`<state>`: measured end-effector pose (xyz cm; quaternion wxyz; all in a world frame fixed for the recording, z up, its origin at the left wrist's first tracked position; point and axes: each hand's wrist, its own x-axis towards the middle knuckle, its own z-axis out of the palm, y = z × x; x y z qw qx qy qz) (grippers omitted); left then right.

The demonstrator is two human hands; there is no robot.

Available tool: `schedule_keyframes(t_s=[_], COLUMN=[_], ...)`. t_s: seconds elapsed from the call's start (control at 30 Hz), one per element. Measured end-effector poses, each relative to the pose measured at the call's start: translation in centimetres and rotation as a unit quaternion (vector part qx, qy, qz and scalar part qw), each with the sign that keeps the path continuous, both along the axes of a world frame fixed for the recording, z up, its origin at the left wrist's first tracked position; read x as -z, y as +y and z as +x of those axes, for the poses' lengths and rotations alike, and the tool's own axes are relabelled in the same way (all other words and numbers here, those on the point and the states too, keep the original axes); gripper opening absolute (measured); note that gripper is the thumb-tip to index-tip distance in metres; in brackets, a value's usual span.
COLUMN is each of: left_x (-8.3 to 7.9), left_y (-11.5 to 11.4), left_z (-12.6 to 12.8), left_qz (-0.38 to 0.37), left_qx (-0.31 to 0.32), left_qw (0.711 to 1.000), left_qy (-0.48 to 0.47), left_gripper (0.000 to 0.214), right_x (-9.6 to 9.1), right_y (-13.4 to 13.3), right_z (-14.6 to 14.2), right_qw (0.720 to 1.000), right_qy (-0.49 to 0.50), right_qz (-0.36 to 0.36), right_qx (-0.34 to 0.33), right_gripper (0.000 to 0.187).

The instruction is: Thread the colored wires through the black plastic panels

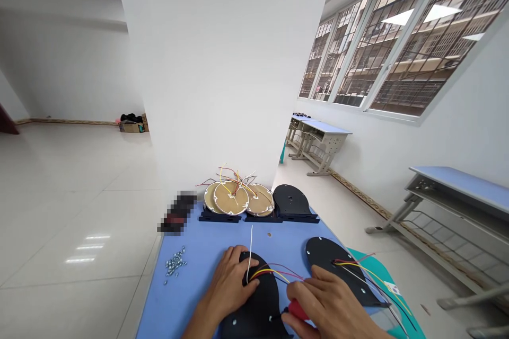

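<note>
My left hand [228, 280] grips the left edge of a rounded black plate [262, 296], its thumb and fingers on the upper face. White, yellow and red wires [264, 271] come out of the plate close to the thumb. In my right hand [332, 302] is a red-handled screwdriver [297, 310], fingers closed around the handle. Its shaft points left toward a screw [271, 319] near the plate's lower right edge. Another screw [234, 322] shows at the lower left. To the right lies a second black plate [328, 257] with screws around its rim and wires from its middle.
Loose silver screws [175, 264] lie in a pile on the blue table [199, 249]. Along its back edge stand tan discs [230, 198] with wires and another black plate [290, 198]. A white pillar [222, 74] rises behind. A green stool [366, 259] is at the right.
</note>
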<state>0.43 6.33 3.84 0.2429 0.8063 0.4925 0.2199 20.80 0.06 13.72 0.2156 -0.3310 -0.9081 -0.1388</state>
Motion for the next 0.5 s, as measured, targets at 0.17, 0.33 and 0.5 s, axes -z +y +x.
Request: schedule_keyframes(t_s=[0.17, 0.33, 0.5], left_x=[0.2, 0.4, 0.3], left_y=[0.2, 0.2, 0.3], left_z=[-0.1, -0.3, -0.7], left_qz=[-0.009, -0.015, -0.031], left_qx=[-0.003, -0.006, -0.005], left_qw=[1.000, 1.000, 0.999], left_qy=[-0.006, -0.011, -0.015], left_gripper=[0.039, 0.041, 0.055], right_x=[1.4, -0.2, 0.0], right_y=[0.8, -0.3, -0.8], right_z=[-0.1, -0.4, -0.5], right_qw=[0.997, 1.000, 0.999], right_qy=[0.042, -0.011, -0.035], right_qz=[0.015, -0.006, -0.035], right_qx=[-0.066, -0.005, -0.021], right_gripper=[0.031, 0.017, 0.015])
